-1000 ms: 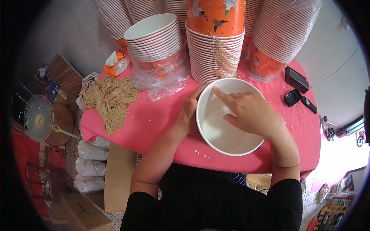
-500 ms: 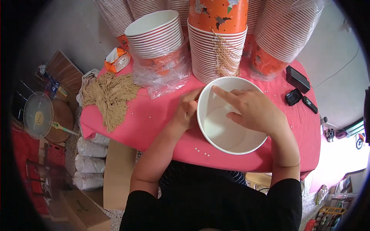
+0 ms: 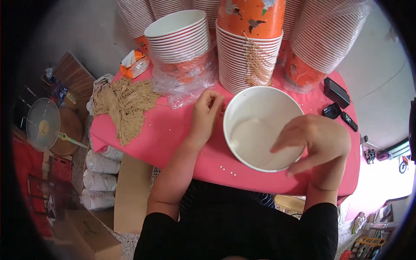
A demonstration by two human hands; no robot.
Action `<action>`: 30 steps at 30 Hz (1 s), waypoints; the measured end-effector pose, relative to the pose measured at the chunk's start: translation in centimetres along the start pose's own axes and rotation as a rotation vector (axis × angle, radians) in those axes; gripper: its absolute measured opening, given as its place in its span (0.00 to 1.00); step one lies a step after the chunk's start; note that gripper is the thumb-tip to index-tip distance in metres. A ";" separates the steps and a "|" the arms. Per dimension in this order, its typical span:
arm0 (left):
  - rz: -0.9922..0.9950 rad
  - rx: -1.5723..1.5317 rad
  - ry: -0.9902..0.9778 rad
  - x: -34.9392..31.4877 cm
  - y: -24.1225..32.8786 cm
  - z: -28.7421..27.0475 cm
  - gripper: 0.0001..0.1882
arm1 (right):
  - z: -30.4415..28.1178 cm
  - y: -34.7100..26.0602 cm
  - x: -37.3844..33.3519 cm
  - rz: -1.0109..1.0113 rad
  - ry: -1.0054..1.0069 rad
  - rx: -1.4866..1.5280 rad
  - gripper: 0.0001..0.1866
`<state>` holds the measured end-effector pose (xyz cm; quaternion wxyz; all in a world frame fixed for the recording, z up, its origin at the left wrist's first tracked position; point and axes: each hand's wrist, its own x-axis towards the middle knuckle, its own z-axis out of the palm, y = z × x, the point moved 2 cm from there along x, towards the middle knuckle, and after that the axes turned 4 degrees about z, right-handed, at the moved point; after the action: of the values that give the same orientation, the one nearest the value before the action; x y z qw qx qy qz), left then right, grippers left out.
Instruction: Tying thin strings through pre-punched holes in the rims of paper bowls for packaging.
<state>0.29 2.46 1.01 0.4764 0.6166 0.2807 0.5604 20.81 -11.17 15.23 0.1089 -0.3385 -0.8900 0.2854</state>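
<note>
A large white paper bucket [image 3: 255, 143] stands at the front of the pink-covered table [image 3: 182, 149], its wide mouth facing me and its inside bare. Just off its left wall is my left hand [image 3: 207, 115], with fingers curled in; whatever they may hold is hidden. My right hand [image 3: 318, 141], blurred by motion, hangs over the bucket's right rim. Its thumb and fingers are spread, and nothing shows between them. Several small white dots [image 3: 227, 170] lie in front of the bucket. Tan cords [image 3: 258, 65] hang down the tall stack of buckets behind it.
Stacked orange-and-white buckets [image 3: 249, 54] line the back, some in clear plastic [image 3: 184, 89]. A heap of tan cord [image 3: 125, 106] and an orange packet [image 3: 134, 65] lie at left. Black devices [image 3: 336, 93] sit at right. A fan [image 3: 43, 125] and cardboard box [image 3: 93, 234] stand beyond the table's left.
My right hand has lifted out of the bucket and moved right, over its rim. My left hand has let go of the bucket's left side and drawn slightly away, its fingers curling.
</note>
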 end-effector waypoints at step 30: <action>0.206 0.170 -0.055 2.1 -2.9 -3.1 0.12 | 5.4 -1.2 6.5 -0.057 0.409 -0.325 0.11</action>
<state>-1.70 6.27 -0.94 0.3700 0.6953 0.2493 0.5635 13.24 -9.89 11.53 0.2388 -0.3768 -0.8929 0.0610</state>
